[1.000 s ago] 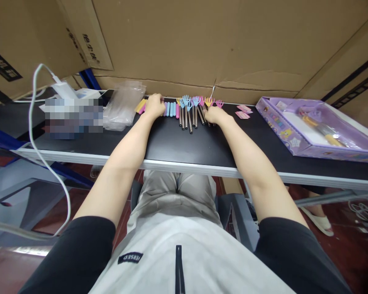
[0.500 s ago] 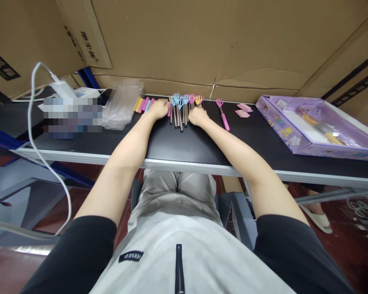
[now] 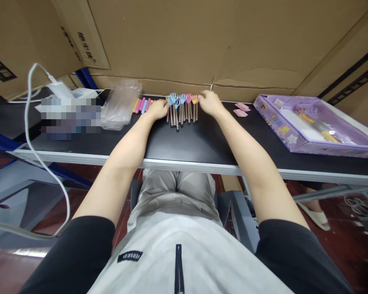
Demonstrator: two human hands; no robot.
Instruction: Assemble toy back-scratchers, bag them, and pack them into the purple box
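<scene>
Hands framed a small bunch of telescopic back scratchers at the far edge of a black desk, right against a wall of cardboard boxes. The scratchers lay side by side, metal shafts pointing toward the person, their little blue, pink and yellow claw heads lined up at the back. The left hand rested on the desk, touching the bunch's left side, fingers curled loosely; whether its grip actually closed on anything could not be told. The right hand sat at the bunch's right side near the claw heads, fingers bent, and its grip was equally unclear from this angle.

Just left of the left hand lay a row of coloured foam sleeves, separate from the scratchers. By my judgement the gathering looked largely done, with the bunch tidy, while the sleeves lay apart.

Farther left sat clear plastic bags; to the right, two pink cards and a purple toy box.
</scene>
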